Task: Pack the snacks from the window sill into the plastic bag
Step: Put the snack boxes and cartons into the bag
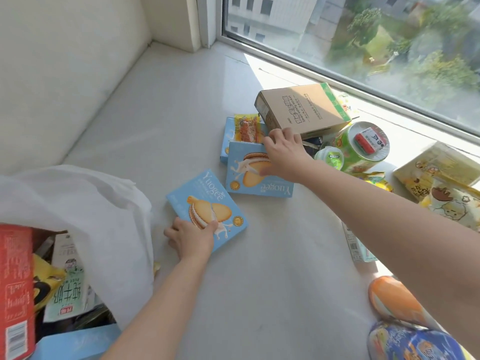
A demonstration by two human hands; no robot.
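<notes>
A white plastic bag [85, 203] stands open at the lower left, with a red box [15, 289], a milk carton [68, 287] and other packs inside. My left hand [191, 236] grips the near edge of a blue biscuit box [205, 201] lying flat on the sill [161, 105]. My right hand [283, 153] grips a second blue biscuit box [244, 183], fingers over its far edge, thumb on its face. A third blue box [228, 136] lies under it, with an orange snack packet [246, 128] on top.
A brown cardboard box [304, 105] lies by the window. Right of it are a green tub [363, 146], a small green cup [331, 158], yellow snack bags [441, 183], and orange and blue packs [400, 320] at the lower right.
</notes>
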